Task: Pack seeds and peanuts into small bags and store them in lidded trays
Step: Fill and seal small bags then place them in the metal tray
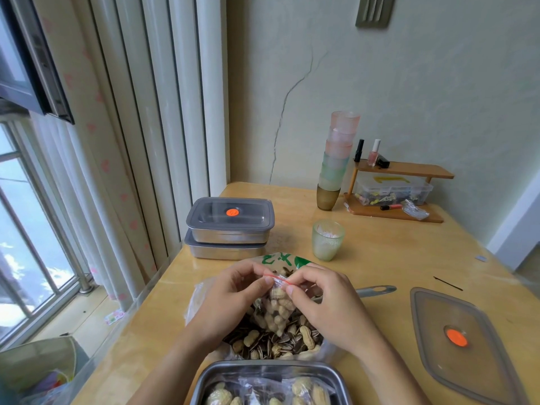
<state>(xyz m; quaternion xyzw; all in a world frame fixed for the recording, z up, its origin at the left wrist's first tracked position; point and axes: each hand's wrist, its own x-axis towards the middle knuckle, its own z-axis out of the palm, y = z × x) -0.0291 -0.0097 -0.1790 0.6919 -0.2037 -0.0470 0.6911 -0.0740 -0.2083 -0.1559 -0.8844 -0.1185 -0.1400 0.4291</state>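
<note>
A light wooden table [380,258] is taking up most of the view, standing against a window on the left and a pale wall on the far side. A large clear plastic bag with green print [274,343] is lying open in the middle of the table, holding a loose mix of striped sunflower seeds and peanuts in their shells. At the near right, a grey translucent rectangular lid with an orange round sticker [438,314] is lying flat on the table. At the near edge, an open stainless steel rectangular tray [271,364] is sitting just beside the large bag, holding several filled small clear bags [263,393]. At the far left, two stainless steel trays with grey lids are sitting stacked, the upper one [230,220] resting on the lower one [225,251].

Above the large bag, the left hand [233,290] and the right hand [324,296] are meeting, each pinching the top edge of a small clear zip bag [276,309] between thumb and fingertips. The small bag is hanging below the fingers, filled with peanuts and seeds.

A green ribbed glass cup [327,239] is standing far of the hands. A grey metal handle [377,290] is sticking out to the right from behind the right hand. The small bag's red seal strip [277,278] is running between the two thumbs.
</note>
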